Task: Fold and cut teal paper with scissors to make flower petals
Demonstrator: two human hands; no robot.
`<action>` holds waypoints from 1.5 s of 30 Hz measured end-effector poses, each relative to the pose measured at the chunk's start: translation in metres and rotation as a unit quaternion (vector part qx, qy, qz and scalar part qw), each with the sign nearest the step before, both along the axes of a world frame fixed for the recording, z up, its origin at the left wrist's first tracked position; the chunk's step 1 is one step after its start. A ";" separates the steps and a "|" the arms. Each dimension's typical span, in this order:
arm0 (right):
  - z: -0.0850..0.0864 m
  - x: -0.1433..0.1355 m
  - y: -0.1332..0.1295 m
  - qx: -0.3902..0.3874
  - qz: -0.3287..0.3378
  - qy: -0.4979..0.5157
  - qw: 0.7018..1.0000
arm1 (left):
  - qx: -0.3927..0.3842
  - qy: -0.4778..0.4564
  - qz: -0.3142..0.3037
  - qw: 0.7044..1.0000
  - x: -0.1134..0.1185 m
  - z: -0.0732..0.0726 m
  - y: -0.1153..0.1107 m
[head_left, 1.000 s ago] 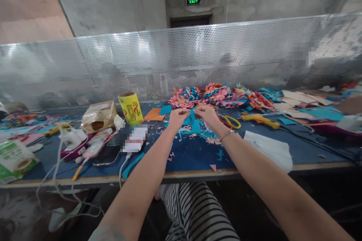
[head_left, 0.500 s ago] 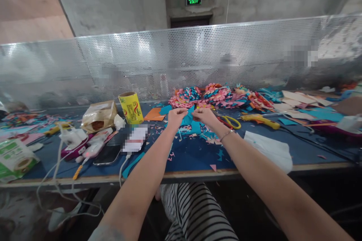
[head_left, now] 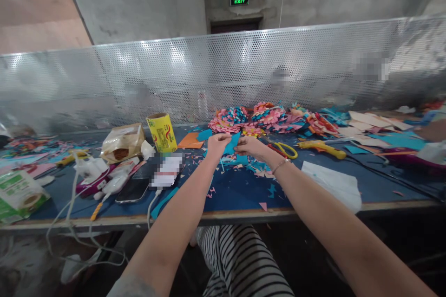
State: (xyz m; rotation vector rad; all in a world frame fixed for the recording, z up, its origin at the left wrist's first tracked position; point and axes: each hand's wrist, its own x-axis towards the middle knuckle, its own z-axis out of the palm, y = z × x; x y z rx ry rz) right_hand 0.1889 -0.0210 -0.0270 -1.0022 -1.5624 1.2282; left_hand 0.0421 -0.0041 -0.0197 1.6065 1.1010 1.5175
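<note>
Above the middle of the blue-topped table, my left hand pinches a small, thin piece of bright blue sheet at its left side. My right hand, with a bracelet at the wrist, is closed with its fingertips at the right edge of the same piece. Whether it is paper or thin foam, I cannot make out. Below and around both hands lie blue and pink offcuts. Scissors with yellow handles rest just right of my right hand.
Colourful pink and blue bundles stand behind, before a perforated metal screen. A yellow-handled glue gun and white sheet lie right. Left are a phone, yellow tube, paper bag and white cables.
The blue piece has turned slightly and shows a flatter, more upright face. My right fingers have shifted a little lower along its right edge; the left hand stays nearly in place.
</note>
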 end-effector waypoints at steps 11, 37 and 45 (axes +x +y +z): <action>0.000 -0.001 0.004 0.000 -0.067 0.047 0.997 | -0.018 -0.023 0.016 0.999 0.001 0.006 -0.004; 0.008 0.023 0.013 0.271 -0.173 -0.075 0.944 | 0.055 0.189 -0.057 0.979 0.000 0.000 -0.006; -0.010 0.085 0.021 -0.013 -0.374 -0.513 0.772 | -0.022 0.047 -0.021 0.998 -0.006 0.002 -0.002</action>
